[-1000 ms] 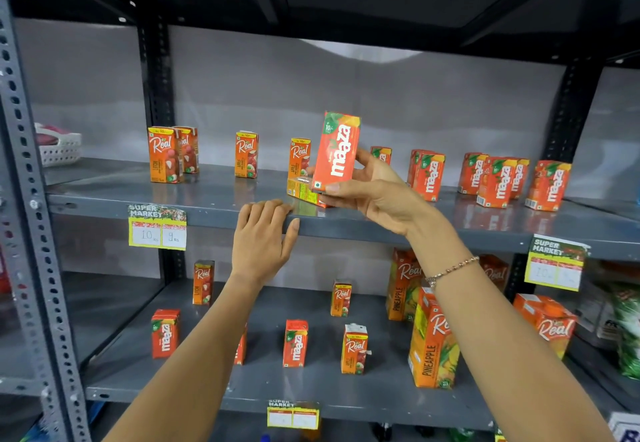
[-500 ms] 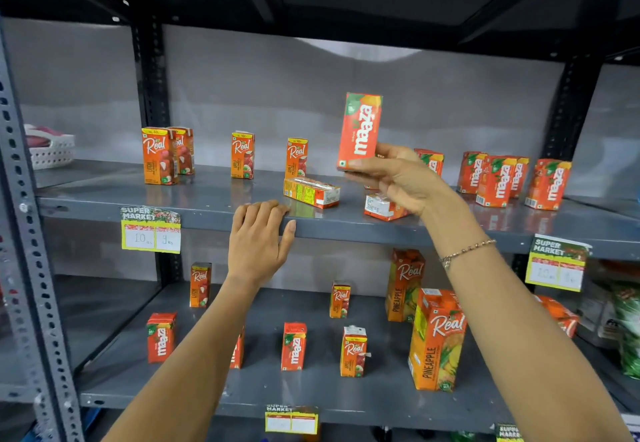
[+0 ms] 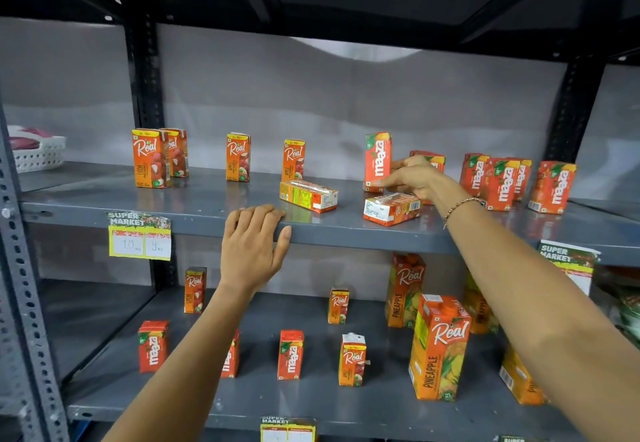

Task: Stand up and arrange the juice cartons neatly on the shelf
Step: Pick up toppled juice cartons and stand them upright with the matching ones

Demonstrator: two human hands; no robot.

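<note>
My right hand [image 3: 412,176] grips a red Maaza carton [image 3: 377,161] that stands upright on the upper grey shelf [image 3: 207,204]. My left hand [image 3: 251,244] rests on that shelf's front edge, fingers curled over it, holding no carton. Two cartons lie flat near the front: one [image 3: 308,195] left of my right hand, another [image 3: 391,208] just below it. Upright Real cartons [image 3: 150,157] stand to the left. A cluster of Maaza cartons [image 3: 502,181] stands to the right, and one more is partly hidden behind my right hand.
The lower shelf [image 3: 381,410] holds several small Maaza and Real cartons and large Real pineapple cartons [image 3: 438,348]. A white basket [image 3: 38,150] sits far left. Price tags [image 3: 140,235] hang on the shelf edge. A perforated upright [image 3: 20,268] frames the left side.
My right hand has carried the Maaza carton from in the air rightward and down onto the upper shelf. The left hand has stayed on the shelf edge.
</note>
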